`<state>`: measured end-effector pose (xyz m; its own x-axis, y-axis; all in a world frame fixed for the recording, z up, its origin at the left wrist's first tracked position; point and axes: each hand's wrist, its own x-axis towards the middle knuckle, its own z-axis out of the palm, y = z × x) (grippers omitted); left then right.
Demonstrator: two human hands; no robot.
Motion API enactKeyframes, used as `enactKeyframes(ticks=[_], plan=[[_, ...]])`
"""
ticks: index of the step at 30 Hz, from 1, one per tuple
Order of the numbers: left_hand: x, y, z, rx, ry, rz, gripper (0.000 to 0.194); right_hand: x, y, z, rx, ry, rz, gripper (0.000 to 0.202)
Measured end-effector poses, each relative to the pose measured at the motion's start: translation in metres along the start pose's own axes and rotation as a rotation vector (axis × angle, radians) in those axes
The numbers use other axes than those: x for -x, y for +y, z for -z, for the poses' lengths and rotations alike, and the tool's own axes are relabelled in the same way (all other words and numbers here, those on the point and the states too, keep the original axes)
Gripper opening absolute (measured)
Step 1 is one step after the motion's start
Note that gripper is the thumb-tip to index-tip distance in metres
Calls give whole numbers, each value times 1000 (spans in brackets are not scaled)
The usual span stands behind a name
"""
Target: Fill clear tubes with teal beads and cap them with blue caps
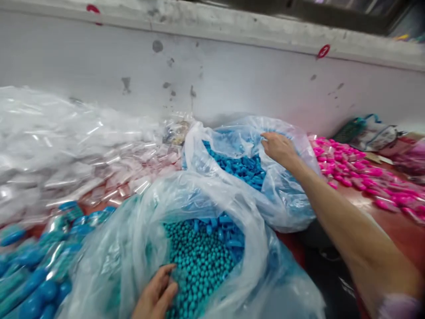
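My left hand (157, 292) is at the left inner side of a large clear plastic bag (255, 217) in the foreground. Its fingers are curled around a faint see-through patch I cannot make out. Small round teal beads (199, 252) fill this bag, with blue plastic pieces (232, 239) at the back right. My right hand (279, 148) reaches across to a second clear plastic bag (192, 150) behind it, fingertips closed on the plastic near the rim. Blue plastic pieces (244, 170) lie inside that bag.
Blue-and-teal wrapped packets (43, 257) lie at the left, below a heap of clear plastic packets (66, 146). Pink packets (361, 173) spread over the red tabletop (358, 199) at right. A white wall (232, 84) rises behind; a dark object (332, 274) sits under my right arm.
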<state>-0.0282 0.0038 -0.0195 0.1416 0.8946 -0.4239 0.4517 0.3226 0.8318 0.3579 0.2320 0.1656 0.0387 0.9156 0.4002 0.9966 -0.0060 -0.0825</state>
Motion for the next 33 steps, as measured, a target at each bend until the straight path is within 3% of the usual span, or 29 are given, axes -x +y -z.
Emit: enactKeyframes(ticks=[1,3,5,7,11,15,18,21,24,29,31,33], plan=[[2,8,2,10,-27,10,48,11,-18,14,-115,79,99,31],[4,25,7,-107,-27,-12,41,44,-59,43,-347,81,300,30],[4,42,12,-340,-25,-60,31,87,-98,63,-489,-67,504,29],[0,53,11,-547,-52,-97,24,129,-128,66,-524,-289,628,28],[-20,65,-11,-538,-113,-71,14,189,-148,30,-458,-538,649,25],[-44,70,-44,-354,-62,-49,11,226,-140,-25,-154,-653,402,26],[-53,68,-60,-135,-55,-57,11,244,-142,-50,-30,-691,310,26],[-54,60,-62,131,-106,-86,13,255,-147,-59,-81,-671,256,28],[-47,49,-49,341,-151,-115,20,261,-146,-55,-158,-704,218,25],[-21,35,-21,754,-267,-90,41,256,-145,-35,-163,-805,280,22],[-13,32,-15,898,-298,-89,45,243,-152,-27,-156,-727,256,23],[-8,30,-12,939,-305,-83,46,228,-164,-26,-124,-565,205,21]])
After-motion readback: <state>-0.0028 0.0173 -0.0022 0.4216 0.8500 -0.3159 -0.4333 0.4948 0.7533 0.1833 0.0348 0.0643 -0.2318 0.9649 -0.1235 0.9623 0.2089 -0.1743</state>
